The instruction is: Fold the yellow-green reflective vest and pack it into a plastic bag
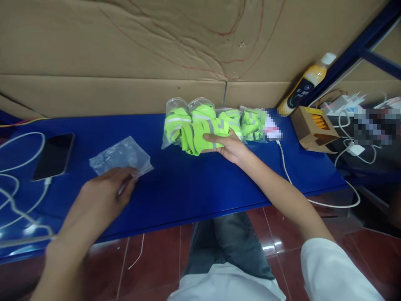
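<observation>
My right hand grips a folded neon-yellow reflective vest lying on the blue table, thumb on top and fingers under it. Behind it, several bagged vests stand in a row against the cardboard wall. My left hand rests at the near edge of an empty clear plastic bag, fingers curled and pinching its corner.
A black phone with a white charging cable lies at the left. At the right sit a small brown carton, a yellow drink bottle and more white cables. Cardboard walls the back.
</observation>
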### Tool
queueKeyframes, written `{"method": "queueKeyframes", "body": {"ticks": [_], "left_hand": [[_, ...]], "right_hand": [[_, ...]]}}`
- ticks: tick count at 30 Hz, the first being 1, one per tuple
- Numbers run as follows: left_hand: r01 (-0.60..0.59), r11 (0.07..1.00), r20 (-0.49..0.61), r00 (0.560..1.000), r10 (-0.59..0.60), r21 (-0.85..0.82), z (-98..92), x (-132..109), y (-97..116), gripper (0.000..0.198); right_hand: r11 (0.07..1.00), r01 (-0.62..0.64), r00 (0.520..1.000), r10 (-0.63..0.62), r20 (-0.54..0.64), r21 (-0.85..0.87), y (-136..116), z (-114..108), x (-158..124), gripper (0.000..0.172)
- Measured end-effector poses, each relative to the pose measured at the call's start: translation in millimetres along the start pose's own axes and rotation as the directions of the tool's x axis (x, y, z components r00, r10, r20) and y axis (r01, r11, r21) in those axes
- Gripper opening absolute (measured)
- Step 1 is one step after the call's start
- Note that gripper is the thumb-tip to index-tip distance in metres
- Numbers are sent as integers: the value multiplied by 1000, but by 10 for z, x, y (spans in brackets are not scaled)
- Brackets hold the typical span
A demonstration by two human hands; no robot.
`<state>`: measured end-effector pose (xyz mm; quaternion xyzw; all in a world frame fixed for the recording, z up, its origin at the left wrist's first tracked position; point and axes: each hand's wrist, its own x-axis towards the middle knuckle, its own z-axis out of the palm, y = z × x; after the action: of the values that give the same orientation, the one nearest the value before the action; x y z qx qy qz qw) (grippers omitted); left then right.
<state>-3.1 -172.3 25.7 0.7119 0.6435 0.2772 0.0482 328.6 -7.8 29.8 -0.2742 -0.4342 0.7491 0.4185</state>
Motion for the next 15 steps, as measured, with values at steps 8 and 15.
{"method": "queueKeyframes", "body": {"ticks": [8, 15], "left_hand": [[163, 938, -198, 953, -230, -306, 228, 873, 453, 36], [73, 528, -121, 938, -324, -846, 678, 1204, 693, 46]], "right_hand": [[993, 96, 995, -96, 12, -62, -74, 49, -54, 83], [997, 77, 993, -80, 92, 30, -27, 117, -99, 77]]}}
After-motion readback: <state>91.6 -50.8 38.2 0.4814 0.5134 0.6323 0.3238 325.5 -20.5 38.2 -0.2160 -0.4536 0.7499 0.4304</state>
